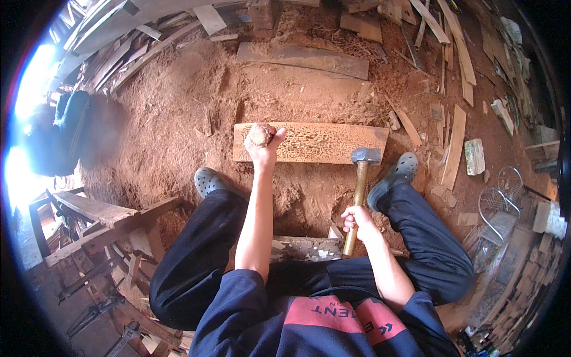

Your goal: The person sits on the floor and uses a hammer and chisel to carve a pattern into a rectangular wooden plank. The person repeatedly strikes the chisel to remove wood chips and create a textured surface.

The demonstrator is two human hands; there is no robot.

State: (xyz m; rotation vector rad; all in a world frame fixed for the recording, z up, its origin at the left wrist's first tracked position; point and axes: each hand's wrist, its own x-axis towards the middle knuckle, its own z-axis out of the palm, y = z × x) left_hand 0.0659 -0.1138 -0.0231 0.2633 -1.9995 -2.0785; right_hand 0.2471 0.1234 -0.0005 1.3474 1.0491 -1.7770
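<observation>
My left hand (264, 153) is wrapped round a rounded brown piece (260, 136) with a paler top, over the left end of a pitted wooden board (321, 143). What lies beneath that fist is hidden, so I cannot tell whether the piece is longer or touches the board. In my right hand (360, 221), closed about the lower handle, is a hammer (360, 184) with a dark, heavy metal head. The hammer stands head-forward, and its head overlaps the board's right end in view. The board lies flat on the dirt between my feet.
Ahead lies a dusty plank (303, 59). Scrap wood (461, 146) is scattered along the right, near a wire rack (499, 202). A wooden frame (98, 217) stands at the left, and a worn low plank (306, 249) shows between my legs.
</observation>
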